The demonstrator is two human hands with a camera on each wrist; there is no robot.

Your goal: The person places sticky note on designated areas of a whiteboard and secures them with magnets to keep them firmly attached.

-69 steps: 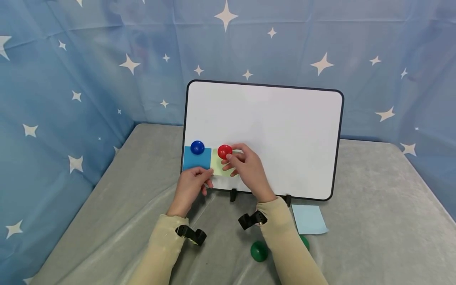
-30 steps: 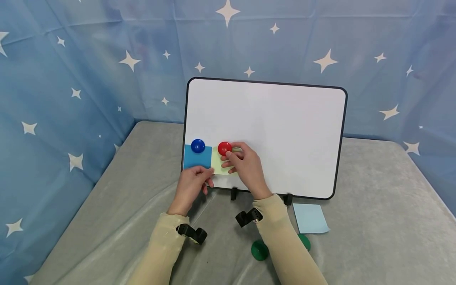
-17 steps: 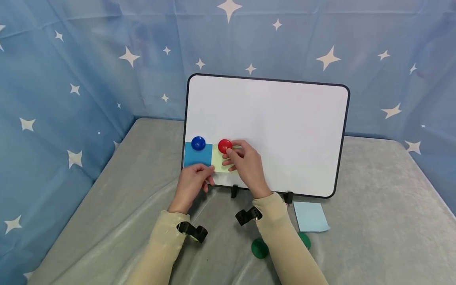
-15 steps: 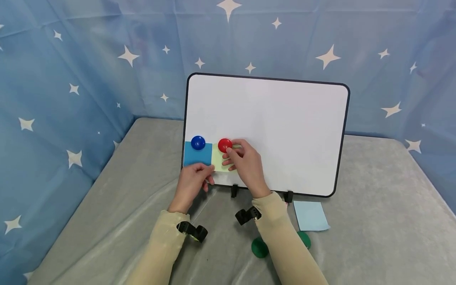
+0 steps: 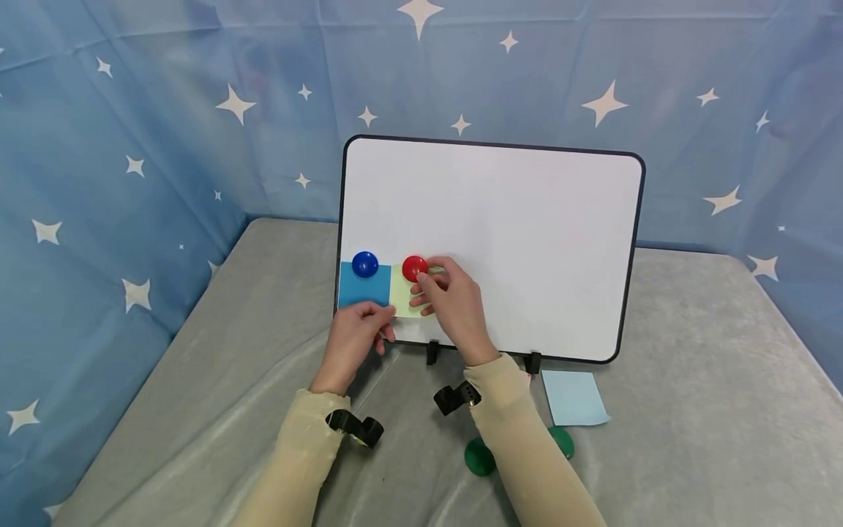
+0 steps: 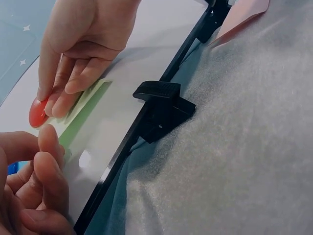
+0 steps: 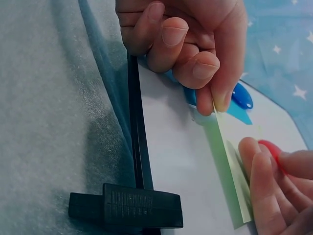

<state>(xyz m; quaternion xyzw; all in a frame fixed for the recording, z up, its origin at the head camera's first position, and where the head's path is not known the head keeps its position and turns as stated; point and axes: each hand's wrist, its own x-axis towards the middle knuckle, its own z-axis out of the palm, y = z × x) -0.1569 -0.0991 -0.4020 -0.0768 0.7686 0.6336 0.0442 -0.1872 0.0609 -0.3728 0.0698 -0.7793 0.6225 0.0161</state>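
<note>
A whiteboard (image 5: 527,241) with a black rim leans back on black feet. At its lower left, a round blue magnet (image 5: 365,264) sits over the top edge of a blue sticky note (image 5: 364,289). Beside that lies a pale yellow-green sticky note (image 5: 402,298); its lower edge stands off the board in the right wrist view. My left hand (image 5: 356,337) pinches the lower left corner of this note between thumb and index finger. With thumb and index finger my right hand (image 5: 459,307) holds a round red magnet (image 5: 413,268) at the note's top edge. My right fingers hide the note's right part.
On the grey cloth (image 5: 711,410) in front of the board lie a light blue sticky note (image 5: 575,399) and two green magnets, one (image 5: 480,457) left of my right sleeve, the other (image 5: 563,442) partly behind it. A pink paper (image 6: 244,17) shows near a black foot (image 6: 164,110).
The board and both hands sit slightly higher in the head view, as the view has tilted. Both hands keep the same holds on the note and the red magnet.
</note>
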